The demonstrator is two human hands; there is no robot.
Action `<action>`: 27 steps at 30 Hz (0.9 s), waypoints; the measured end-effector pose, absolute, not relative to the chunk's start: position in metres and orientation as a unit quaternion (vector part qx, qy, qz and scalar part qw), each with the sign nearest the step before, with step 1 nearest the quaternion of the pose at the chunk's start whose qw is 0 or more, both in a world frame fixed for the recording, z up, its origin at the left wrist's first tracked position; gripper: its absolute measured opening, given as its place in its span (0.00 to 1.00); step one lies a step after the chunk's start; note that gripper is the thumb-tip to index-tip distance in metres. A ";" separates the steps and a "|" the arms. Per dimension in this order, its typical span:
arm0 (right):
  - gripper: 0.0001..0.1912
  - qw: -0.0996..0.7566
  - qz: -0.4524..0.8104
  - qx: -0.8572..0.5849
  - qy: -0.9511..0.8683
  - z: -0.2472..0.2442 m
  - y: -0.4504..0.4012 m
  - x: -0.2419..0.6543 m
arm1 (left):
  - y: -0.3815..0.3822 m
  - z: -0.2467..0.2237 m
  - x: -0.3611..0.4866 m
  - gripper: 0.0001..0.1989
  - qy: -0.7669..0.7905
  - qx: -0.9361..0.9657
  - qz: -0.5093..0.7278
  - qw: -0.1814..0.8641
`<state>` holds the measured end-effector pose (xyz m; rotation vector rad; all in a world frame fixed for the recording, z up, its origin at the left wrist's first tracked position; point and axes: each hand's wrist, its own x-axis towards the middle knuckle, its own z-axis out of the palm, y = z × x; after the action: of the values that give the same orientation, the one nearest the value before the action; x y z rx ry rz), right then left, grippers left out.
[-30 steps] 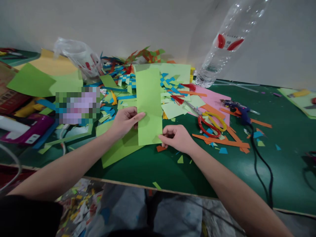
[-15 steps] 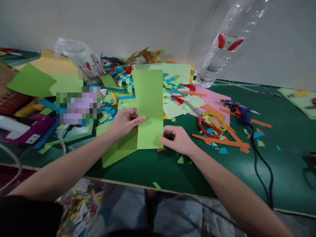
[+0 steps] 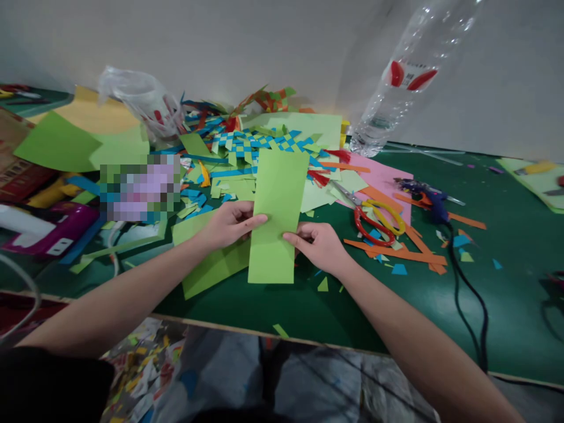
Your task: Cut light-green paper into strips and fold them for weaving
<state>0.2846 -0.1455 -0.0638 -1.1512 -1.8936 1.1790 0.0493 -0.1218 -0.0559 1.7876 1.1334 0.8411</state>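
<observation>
A tall light-green paper strip (image 3: pixel 277 194) is held up in front of me, leaning slightly to the right at its top. My left hand (image 3: pixel 233 224) pinches its left edge, thumb on the front face. On the opposite edge, my right hand (image 3: pixel 318 245) grips it with thumb in front and fingers behind. Under and left of the strip, a larger green sheet (image 3: pixel 207 270) lies on the green table (image 3: pixel 335 317). Woven blue-and-green paper pieces (image 3: pixel 233 144) sit behind the strip.
Red-and-yellow scissors (image 3: pixel 374 226) rest to the right among orange strips, beside a blue glue gun (image 3: pixel 436 205) with a black cable. A clear bottle (image 3: pixel 392 100) stands behind. At left are a wrapped cup (image 3: pixel 154 111) and a purple-and-white object (image 3: pixel 55 229).
The green strip has moved down and right and now leans right. Both hands still hold it, with my right thumb farther onto its front. More woven paper shows behind it.
</observation>
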 end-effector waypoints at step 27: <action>0.21 0.361 0.451 -0.429 -0.695 -0.068 -0.146 0.284 | -0.121 -0.054 0.051 0.24 0.430 0.745 0.311 0.405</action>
<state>0.2843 -0.1463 -0.0682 -1.1040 -1.7893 1.1613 0.0509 -0.1205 -0.0539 1.8808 1.0846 0.7838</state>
